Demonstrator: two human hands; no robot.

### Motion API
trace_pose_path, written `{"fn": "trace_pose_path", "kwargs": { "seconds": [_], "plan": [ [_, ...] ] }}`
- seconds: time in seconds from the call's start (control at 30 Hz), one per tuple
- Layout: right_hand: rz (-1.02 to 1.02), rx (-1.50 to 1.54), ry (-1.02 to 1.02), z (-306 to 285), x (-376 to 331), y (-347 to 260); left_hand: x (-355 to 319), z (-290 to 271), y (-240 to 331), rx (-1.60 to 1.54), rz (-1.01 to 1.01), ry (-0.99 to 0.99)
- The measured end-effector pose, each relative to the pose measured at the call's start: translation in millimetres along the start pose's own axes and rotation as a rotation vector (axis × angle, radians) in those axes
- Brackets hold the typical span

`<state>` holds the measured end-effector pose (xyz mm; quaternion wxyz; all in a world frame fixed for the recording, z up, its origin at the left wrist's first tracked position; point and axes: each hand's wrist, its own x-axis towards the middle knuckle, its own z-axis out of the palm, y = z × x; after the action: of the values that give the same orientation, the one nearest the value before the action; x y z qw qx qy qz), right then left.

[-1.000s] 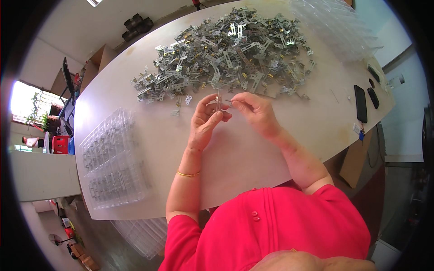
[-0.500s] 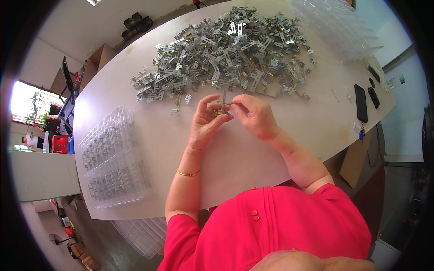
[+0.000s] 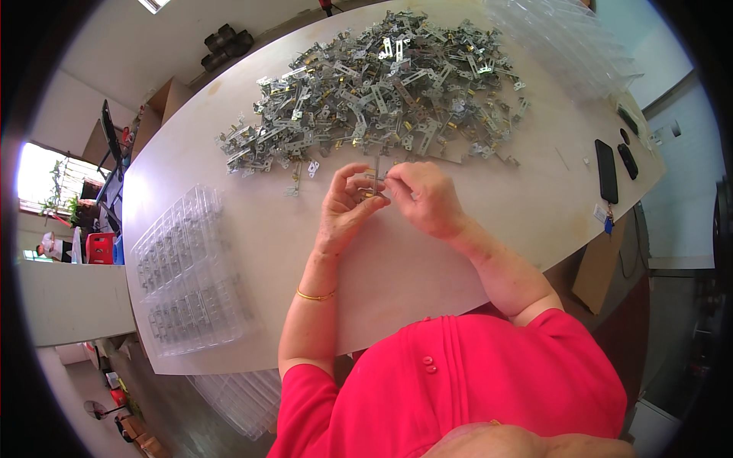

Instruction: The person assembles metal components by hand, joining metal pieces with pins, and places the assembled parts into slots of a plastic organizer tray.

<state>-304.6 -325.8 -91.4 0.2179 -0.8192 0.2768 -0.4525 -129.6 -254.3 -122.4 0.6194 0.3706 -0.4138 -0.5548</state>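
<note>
Between thumb and fingers, my left hand (image 3: 345, 210) grips a small metal bracket (image 3: 376, 169), its narrow strip pointing up and away from me. My right hand (image 3: 427, 197) is closed in a pinch at the bracket's right side, on a small piece whose kind I cannot make out, partly hidden by the fingertips. Just beyond both hands spreads a big heap of metal brackets (image 3: 382, 91), silver with some brass-coloured parts. A few loose brackets (image 3: 296, 179) lie at its near edge, close to my left fingers.
Clear plastic trays (image 3: 187, 278) holding rows of metal parts sit on the table (image 3: 412, 282) at left. Stacked clear trays (image 3: 565, 46) stand at far right. A black phone (image 3: 607, 169) and keys with a blue tag (image 3: 608, 226) lie near the right edge.
Both hands stay almost in place over the table. The right fingers have shifted slightly at the bracket, which has turned a little. The whole view has tilted slightly.
</note>
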Motion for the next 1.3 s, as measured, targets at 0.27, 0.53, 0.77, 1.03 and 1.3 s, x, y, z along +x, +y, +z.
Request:
{"fn": "trace_pose_path", "kwargs": {
  "seconds": [0.27,0.53,0.77,1.03,1.3],
  "plan": [
    [-0.067,-0.030,-0.067,-3,1,0,0,1,1,0.015,0.022,0.031],
    [0.043,0.147,-0.142,-4,0,-3,-1,3,4,-0.021,0.023,0.037],
    [-0.007,-0.009,-0.033,-5,1,-2,-1,2,4,0.021,-0.034,-0.009],
    [0.040,0.129,-0.172,-6,0,0,-1,-1,2,-0.014,0.016,0.058],
    [0.217,0.290,-0.041,-13,7,17,0,-1,9,-0.035,-0.079,-0.049]
  ]
}}
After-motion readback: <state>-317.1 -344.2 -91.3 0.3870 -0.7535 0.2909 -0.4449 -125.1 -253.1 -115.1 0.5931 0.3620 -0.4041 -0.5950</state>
